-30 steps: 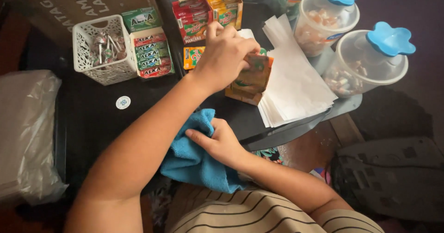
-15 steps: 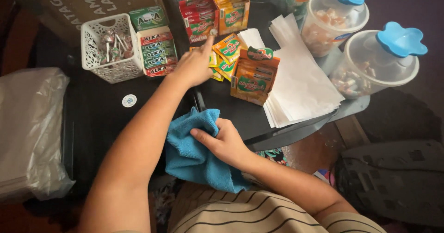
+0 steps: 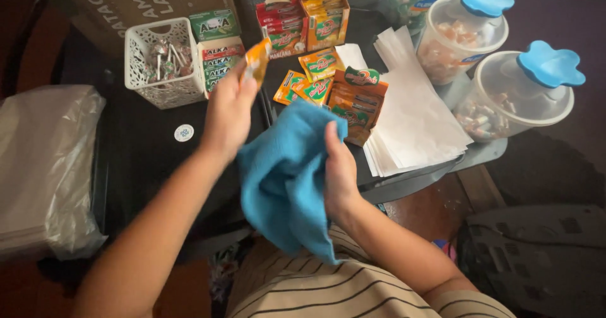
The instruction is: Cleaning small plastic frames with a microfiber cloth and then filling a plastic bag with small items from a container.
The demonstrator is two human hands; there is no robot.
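Note:
My left hand (image 3: 228, 113) is raised over the dark table (image 3: 145, 160) and pinches a small orange sachet (image 3: 257, 60) between its fingers. My right hand (image 3: 338, 166) grips a blue cloth (image 3: 284, 173), which hangs lifted in front of my striped shirt, close beside the left hand. Several more orange sachets (image 3: 312, 78) lie on the table just beyond the cloth, next to an orange packet stack (image 3: 356, 100).
A white basket of lollipops (image 3: 158, 62) and green gum boxes (image 3: 218, 46) stand at the back left. Red and orange display boxes (image 3: 303, 18) sit behind. A stack of white paper (image 3: 410, 109) and clear candy jars with blue lids (image 3: 511, 94) are right. A plastic bag (image 3: 44, 166) lies left.
My left hand has picked an orange sachet off the table and drawn it back. My right hand has lifted the blue cloth up from the table edge.

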